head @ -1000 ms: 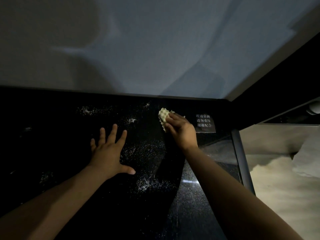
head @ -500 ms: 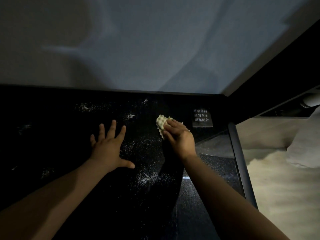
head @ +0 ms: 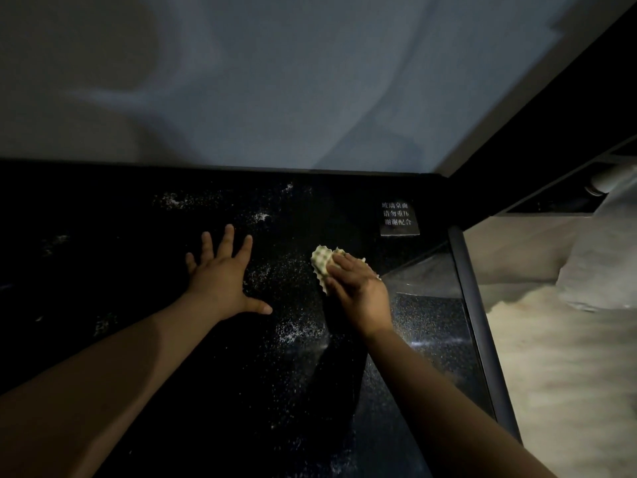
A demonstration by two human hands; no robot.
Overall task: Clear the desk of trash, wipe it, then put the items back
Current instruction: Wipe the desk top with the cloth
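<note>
A black glass desk top [head: 138, 270] fills the lower view, dusted with pale specks and smears [head: 289, 332]. My right hand [head: 358, 291] presses a pale yellow waffle-textured cloth [head: 322, 262] flat on the desk, right of centre; only the cloth's left part shows past my fingers. My left hand [head: 224, 277] lies flat on the desk, fingers spread, holding nothing, a short way left of the cloth. Pale dust lies between the two hands.
A small sign with white characters [head: 398, 219] sits on the desk near the back right corner. The desk's right edge [head: 479, 322] runs beside a pale floor [head: 568, 374]. A grey wall [head: 275, 81] rises behind the desk.
My right hand has slid the cloth toward me and away from the sign. My left hand stays flat in about the same place.
</note>
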